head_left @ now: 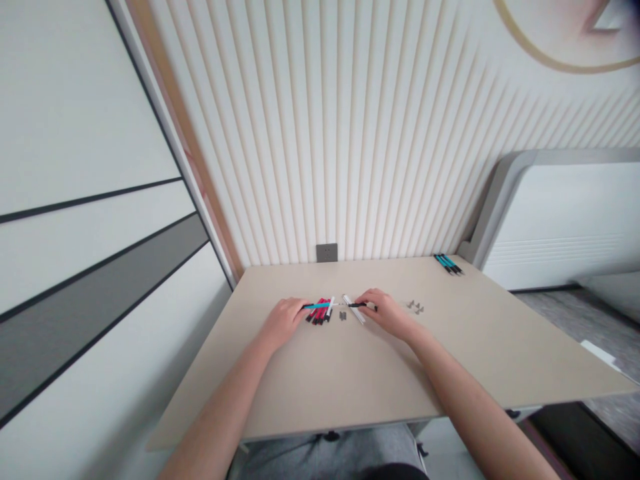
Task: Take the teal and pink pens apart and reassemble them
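My left hand (283, 323) is closed on the dark end of a blue pen barrel (321, 305). From the barrel's right end a thin pale tip points toward my right hand (383, 312). That hand pinches a short black pen part (357, 305), and a small gap seems to lie between the two pieces. Under the blue barrel lie several red and black pen barrels (316, 315), with a white one (331, 308) at their right side. Thin white sticks (356, 312) rest slantwise by my right fingers. Small grey pieces (343, 316) sit between the hands.
Several small silvery clips (416, 307) lie to the right of my right hand. Blue and black pens (449, 265) lie together at the table's (320, 387) back right corner. A ribbed wall with a dark socket (327, 253) stands behind, a white cabinet (60, 280) at the left.
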Motion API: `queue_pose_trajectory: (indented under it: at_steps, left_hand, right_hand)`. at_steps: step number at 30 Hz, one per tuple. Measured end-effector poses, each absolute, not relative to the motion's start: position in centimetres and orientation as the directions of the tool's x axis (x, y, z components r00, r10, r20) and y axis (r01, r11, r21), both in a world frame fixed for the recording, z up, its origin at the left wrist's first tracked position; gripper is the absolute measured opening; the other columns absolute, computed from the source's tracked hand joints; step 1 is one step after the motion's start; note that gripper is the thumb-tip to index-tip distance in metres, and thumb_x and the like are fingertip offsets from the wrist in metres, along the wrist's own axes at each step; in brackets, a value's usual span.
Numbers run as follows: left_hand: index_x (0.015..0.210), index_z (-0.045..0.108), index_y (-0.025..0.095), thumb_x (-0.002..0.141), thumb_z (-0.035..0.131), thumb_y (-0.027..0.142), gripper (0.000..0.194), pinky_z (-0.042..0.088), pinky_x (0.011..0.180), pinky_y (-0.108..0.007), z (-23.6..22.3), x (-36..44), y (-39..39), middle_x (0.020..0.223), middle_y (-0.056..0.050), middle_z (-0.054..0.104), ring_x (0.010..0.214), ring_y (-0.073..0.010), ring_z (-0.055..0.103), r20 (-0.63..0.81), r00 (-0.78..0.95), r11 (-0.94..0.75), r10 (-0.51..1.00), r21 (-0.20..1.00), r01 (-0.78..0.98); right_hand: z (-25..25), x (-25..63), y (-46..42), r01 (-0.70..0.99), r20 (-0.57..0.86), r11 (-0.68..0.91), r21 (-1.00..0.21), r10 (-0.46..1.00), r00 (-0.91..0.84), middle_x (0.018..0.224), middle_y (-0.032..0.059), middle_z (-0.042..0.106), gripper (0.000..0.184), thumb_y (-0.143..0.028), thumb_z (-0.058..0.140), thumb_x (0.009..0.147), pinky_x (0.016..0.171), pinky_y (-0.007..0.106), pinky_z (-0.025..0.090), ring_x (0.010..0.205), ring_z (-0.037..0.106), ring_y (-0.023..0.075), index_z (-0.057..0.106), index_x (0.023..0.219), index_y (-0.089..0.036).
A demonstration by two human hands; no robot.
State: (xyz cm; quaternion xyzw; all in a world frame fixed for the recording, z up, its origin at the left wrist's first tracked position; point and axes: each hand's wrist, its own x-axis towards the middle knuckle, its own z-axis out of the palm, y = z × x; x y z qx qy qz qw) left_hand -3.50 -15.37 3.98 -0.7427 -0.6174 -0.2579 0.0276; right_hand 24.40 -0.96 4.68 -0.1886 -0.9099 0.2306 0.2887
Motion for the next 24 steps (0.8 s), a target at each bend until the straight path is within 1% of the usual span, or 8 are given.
queue_pose_trajectory:
  at_steps: [7,13,19,24]
  left_hand:
    - [0.11,0.062,0.022,0.098,0.046,0.032,0.022,0.044,0.083,-0.033,4.0,-3.5,-15.4,0.098,-0.005,0.069,0.092,-0.0192,0.062,0.423,0.111,-0.246,0.9,0.281,0.928]
    - [0.108,0.062,0.022,0.098,0.046,0.032,0.022,0.044,0.081,-0.032,4.0,-3.5,-15.3,0.096,-0.005,0.069,0.089,-0.0191,0.062,0.413,0.113,-0.242,0.904,0.273,0.931]
    - [0.112,0.06,0.023,0.098,0.046,0.029,0.021,0.043,0.083,-0.032,4.0,-3.4,-15.3,0.102,-0.004,0.069,0.093,-0.0189,0.062,0.407,0.15,-0.271,0.901,0.257,0.928]
    - [0.11,0.06,0.022,0.098,0.047,0.03,0.02,0.042,0.082,-0.032,4.2,-2.8,-15.4,0.099,-0.004,0.069,0.089,-0.0188,0.062,0.38,0.209,-0.312,0.901,0.236,0.92]
  right_hand:
    - [4.7,24.6,-0.6,0.233,0.447,0.818,-0.526,0.499,-0.743,0.095,0.0054,0.069,0.015,-0.02,0.058,0.088,0.085,0.034,0.046,0.091,0.061,0.0193,0.069,0.098,-0.022]
    - [4.7,24.4,-0.9,0.209,0.447,0.824,-0.527,0.478,-0.756,0.095,0.0051,0.068,0.015,-0.02,0.058,0.088,0.085,0.034,0.046,0.091,0.061,0.0193,0.069,0.098,-0.023]
    - [4.6,24.2,-1.2,0.191,0.455,0.824,-0.533,0.469,-0.757,0.095,0.0051,0.068,0.015,-0.02,0.058,0.089,0.085,0.034,0.046,0.091,0.061,0.0193,0.069,0.098,-0.022]
    - [4.7,23.8,-1.9,0.157,0.44,0.824,-0.545,0.44,-0.783,0.096,0.0052,0.067,0.016,-0.021,0.057,0.089,0.085,0.033,0.047,0.092,0.061,0.0194,0.068,0.101,-0.023]
